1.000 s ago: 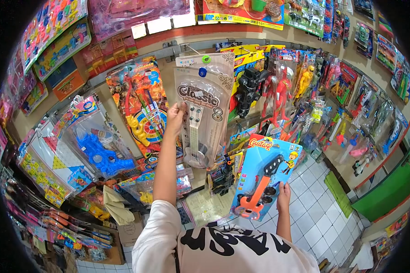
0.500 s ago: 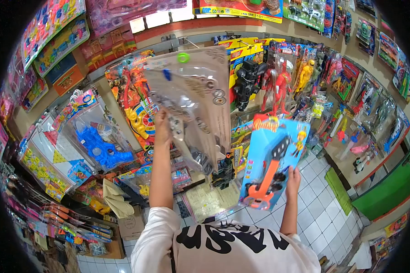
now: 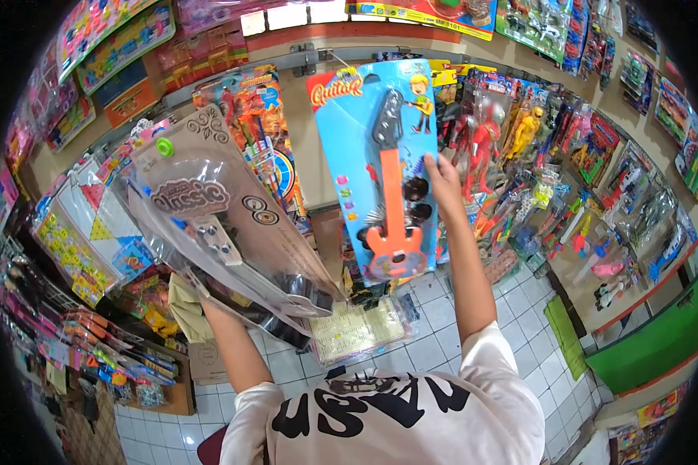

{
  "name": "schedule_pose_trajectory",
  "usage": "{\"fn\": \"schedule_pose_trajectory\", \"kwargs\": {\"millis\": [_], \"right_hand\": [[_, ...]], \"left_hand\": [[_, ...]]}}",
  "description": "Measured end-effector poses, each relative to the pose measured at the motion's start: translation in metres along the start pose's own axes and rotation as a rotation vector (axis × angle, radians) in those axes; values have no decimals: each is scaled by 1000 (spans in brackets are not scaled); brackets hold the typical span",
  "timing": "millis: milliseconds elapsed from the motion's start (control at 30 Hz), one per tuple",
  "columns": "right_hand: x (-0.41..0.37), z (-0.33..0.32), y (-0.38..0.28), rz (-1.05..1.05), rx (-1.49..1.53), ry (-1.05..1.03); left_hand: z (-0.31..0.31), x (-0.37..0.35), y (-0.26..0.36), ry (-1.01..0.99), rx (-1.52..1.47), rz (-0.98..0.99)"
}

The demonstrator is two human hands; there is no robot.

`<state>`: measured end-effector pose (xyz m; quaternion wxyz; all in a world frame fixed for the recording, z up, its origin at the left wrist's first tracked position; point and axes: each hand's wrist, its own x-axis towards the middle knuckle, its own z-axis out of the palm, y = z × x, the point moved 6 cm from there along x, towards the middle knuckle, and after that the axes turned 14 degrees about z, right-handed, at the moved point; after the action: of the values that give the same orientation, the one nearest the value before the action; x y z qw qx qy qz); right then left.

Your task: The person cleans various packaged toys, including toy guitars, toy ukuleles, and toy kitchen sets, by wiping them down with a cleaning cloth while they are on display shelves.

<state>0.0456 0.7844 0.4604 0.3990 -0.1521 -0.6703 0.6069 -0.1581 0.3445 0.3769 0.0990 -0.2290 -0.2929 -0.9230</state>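
My right hand (image 3: 444,186) is closed on the right edge of a toy guitar pack (image 3: 341,139), raised in front of the wall. This blue card carries an orange guitar (image 3: 395,194) with a black head, and the word "Guitar" at its top corner. At the left, a large brown card pack (image 3: 279,240) marked "Classic" tilts in clear plastic, with grey and dark toy parts inside. My left hand (image 3: 205,290) grips its lower left edge, the fingers mostly hidden by the pack. The two packs are apart at the top and come close together near their lower ends.
A metal hook (image 3: 337,59) sticks out from the wall rail behind the guitar pack. Red and yellow figures (image 3: 526,133) hang to the right, and more bagged toys line both sides. Below lie a plastic-wrapped paper bundle (image 3: 357,333), a white tiled floor (image 3: 442,325) and a green cloth (image 3: 564,335).
The guitar pack has risen and moved left toward the hook in my right hand. My left hand has swung the brown pack down and to the left, uncovering part of the wall.
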Motion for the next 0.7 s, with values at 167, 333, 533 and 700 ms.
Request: {"fn": "schedule_pose_trajectory", "kwargs": {"millis": [167, 333, 533, 700], "right_hand": [[9, 43, 6, 182, 138, -97], [12, 50, 21, 205, 151, -78], [31, 55, 36, 201, 185, -87], [64, 73, 43, 195, 154, -51]], "left_hand": [[-24, -15, 34, 35, 55, 50], [-41, -24, 48, 52, 85, 59], [-43, -27, 42, 45, 96, 31], [-32, -26, 22, 20, 83, -10]]}}
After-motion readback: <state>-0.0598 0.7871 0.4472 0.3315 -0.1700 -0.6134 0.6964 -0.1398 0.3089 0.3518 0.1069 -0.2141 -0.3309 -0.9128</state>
